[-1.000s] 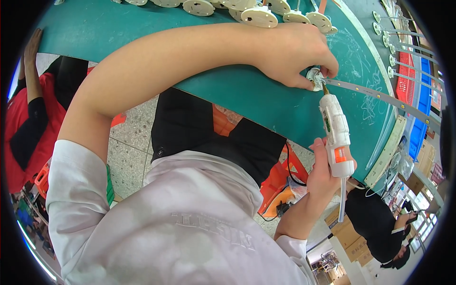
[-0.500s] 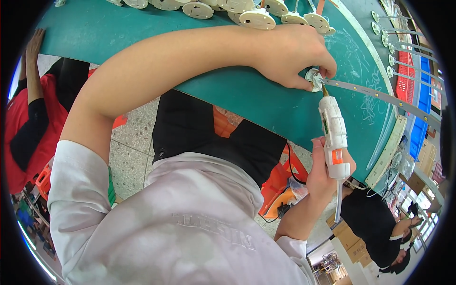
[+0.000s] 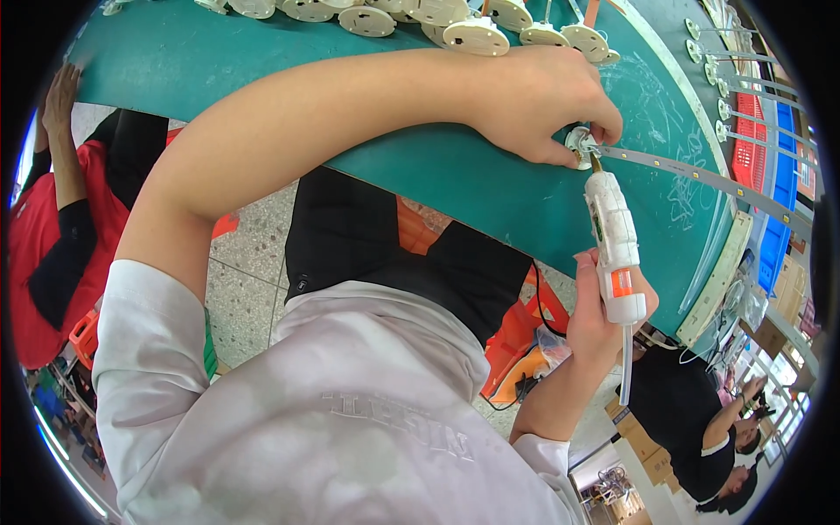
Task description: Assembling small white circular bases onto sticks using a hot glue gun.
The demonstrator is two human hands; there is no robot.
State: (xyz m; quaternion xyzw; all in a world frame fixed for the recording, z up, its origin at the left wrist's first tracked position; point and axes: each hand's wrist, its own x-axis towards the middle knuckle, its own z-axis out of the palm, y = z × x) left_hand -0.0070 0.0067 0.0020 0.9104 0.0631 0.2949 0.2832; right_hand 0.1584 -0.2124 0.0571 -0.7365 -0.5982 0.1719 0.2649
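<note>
My left hand [image 3: 553, 105] is closed, with thumb and fingers pinching a small white round base [image 3: 578, 140] on the green table. From that base a narrow metal strip with small yellowish squares [image 3: 691, 171] runs off to the right. A white hot glue gun [image 3: 612, 223] with an orange part is in my right hand [image 3: 604, 319], its fingers wrapped round the grip. The gun's nozzle points away from me and meets the base beside my left fingertips. A clear glue stick [image 3: 626, 363] sticks out of its rear end.
Several cream round discs [image 3: 475, 37] crowd the far edge of the green table [image 3: 420, 175]. At the right are more strips on round white bases [image 3: 722, 131], a red basket [image 3: 750, 140] and a blue tray [image 3: 777, 227]. Co-workers sit at left [image 3: 61, 245] and lower right [image 3: 674, 394].
The glue gun has shifted very slightly up, its nozzle still at the white base. My left hand keeps its pinch. The co-worker at lower right has moved an arm.
</note>
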